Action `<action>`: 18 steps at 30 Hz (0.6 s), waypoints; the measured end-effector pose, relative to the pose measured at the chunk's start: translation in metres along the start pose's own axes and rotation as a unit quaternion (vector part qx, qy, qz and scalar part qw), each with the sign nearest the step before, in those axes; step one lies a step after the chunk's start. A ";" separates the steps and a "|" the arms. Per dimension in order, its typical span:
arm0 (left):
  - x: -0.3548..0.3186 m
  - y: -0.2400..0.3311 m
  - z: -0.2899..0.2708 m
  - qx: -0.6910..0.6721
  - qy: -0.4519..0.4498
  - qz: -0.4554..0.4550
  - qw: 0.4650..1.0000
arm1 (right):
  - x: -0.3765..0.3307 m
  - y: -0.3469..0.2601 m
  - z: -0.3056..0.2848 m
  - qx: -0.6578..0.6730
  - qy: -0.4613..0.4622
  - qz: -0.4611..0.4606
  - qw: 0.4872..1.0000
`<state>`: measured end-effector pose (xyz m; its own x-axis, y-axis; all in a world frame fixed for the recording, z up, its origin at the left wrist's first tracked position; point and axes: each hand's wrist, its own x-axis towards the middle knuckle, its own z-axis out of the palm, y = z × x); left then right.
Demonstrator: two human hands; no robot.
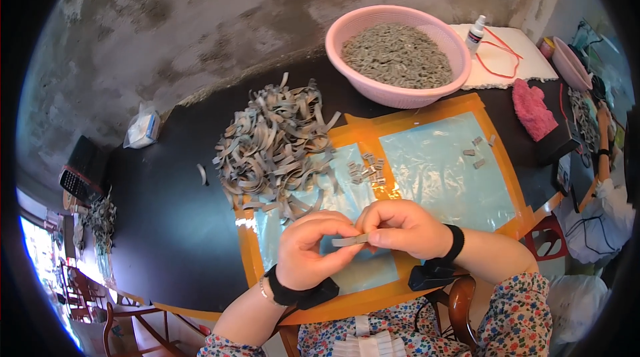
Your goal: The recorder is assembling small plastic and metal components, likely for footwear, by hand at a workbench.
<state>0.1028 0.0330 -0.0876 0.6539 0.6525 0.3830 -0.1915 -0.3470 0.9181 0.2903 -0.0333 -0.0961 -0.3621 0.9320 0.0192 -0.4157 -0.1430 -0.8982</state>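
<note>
Above the near edge of the taped blue sheet, both hands meet at a short, flat grey-brown strip (345, 242). My left hand (308, 249) has its thumb and index finger curled round to the strip's middle, and one end of the strip shows inside the curl. From the other side, my right hand (408, 227) pinches the strip's right end between thumb and fingers. Just beyond the hands lies a small group of short grey pieces (368, 169). A large tangled heap of grey-brown curved strips (273, 144) sits to the left of these pieces.
A pink basket (333, 40) full of small grey pieces stands at the back. Beside it, a white spray bottle (475, 34) and red cord (510, 54) lie on a white board (487, 77). A pink cloth (533, 110) is at right, a plastic-wrapped packet (141, 128) at left.
</note>
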 end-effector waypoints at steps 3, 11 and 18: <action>-0.004 -0.003 -0.003 0.000 -0.002 0.000 1.000 | 0.002 0.003 0.001 -0.002 0.011 -0.007 1.000; -0.007 -0.010 0.000 0.003 0.020 -0.006 1.000 | 0.004 0.006 0.002 0.006 -0.003 -0.034 0.999; -0.008 -0.013 0.002 -0.022 0.062 -0.024 0.998 | 0.004 0.007 0.002 -0.002 -0.005 -0.045 0.999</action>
<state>0.1012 0.0310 -0.1031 0.5675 0.7476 0.3450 -0.1961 -0.2843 0.9385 0.2845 -0.0308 -0.1017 -0.3320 0.9375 0.1040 -0.4441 -0.0581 -0.8941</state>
